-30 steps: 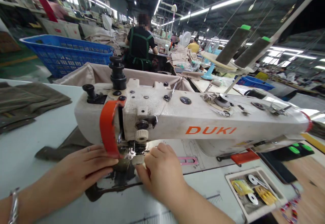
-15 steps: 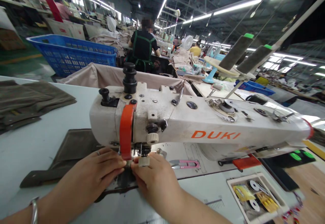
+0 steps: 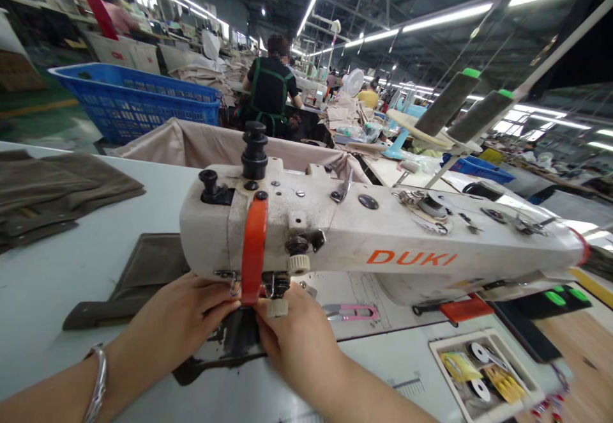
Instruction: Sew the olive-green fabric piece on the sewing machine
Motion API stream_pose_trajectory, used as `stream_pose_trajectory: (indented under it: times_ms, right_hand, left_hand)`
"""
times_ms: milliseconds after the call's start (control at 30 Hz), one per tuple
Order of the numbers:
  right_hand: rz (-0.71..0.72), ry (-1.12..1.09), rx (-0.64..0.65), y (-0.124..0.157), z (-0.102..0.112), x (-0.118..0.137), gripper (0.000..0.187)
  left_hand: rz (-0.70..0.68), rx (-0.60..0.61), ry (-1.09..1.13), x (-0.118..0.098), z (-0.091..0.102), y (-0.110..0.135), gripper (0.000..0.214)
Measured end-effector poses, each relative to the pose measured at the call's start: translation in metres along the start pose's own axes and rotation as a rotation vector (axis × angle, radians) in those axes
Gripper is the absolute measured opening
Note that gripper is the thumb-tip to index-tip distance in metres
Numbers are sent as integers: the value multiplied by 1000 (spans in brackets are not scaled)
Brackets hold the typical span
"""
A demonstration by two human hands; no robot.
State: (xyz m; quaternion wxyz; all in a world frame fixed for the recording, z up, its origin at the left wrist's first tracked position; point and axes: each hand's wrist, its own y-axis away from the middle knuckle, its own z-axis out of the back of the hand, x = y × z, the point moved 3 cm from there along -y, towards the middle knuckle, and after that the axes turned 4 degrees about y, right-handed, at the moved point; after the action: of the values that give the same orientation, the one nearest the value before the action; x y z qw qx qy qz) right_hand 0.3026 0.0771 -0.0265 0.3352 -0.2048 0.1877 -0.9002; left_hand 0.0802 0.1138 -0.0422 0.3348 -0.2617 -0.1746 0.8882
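Observation:
My left hand (image 3: 194,313) is closed, its thumb and fingers pinching an olive-brown fabric piece (image 3: 151,262) just left of the needle area. Flaps of this fabric lie flat on the table beyond and to the left of the wrist. Close by on the other side, my right hand (image 3: 299,328) has its fingers bent and pressed together at the fabric's near edge. The white sewing machine (image 3: 335,231) stands over both hands. Its orange guard (image 3: 254,250) hides the needle and part of the fabric between my fingertips.
Pink-handled thread snips (image 3: 357,312) lie on the machine bed. A tray (image 3: 438,353) with bobbins sits at the right. Folded olive-brown fabric (image 3: 71,183) is stacked at the left. Behind the machine are a cloth-lined bin (image 3: 215,142), a blue basket (image 3: 143,97) and a seated person (image 3: 272,91).
The fabric piece has slid right and slightly away, and my left forearm has shifted right with it. My right hand stays close to the needle area. The view of the machine has shifted slightly.

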Motion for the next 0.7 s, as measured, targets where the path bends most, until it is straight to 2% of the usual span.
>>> stream_pose_trajectory:
  times_ms: [233,433,533,700]
  right_hand:
    - [-11,-33,18,0,0,-1,18]
    - [-26,-34,46,1,-3,-1,19]
    - [-28,-31,19,2,-4,-1,23]
    - [-17,-49,-23,4,-4,-1,22]
  left_hand:
    - [-44,-11,-49,-1,1,-4,71]
    - [-28,-6,-40,2,-2,-2,64]
    - [-21,-7,-40,2,-2,0,60]
    - [-25,-34,-58,4,-7,7,67]
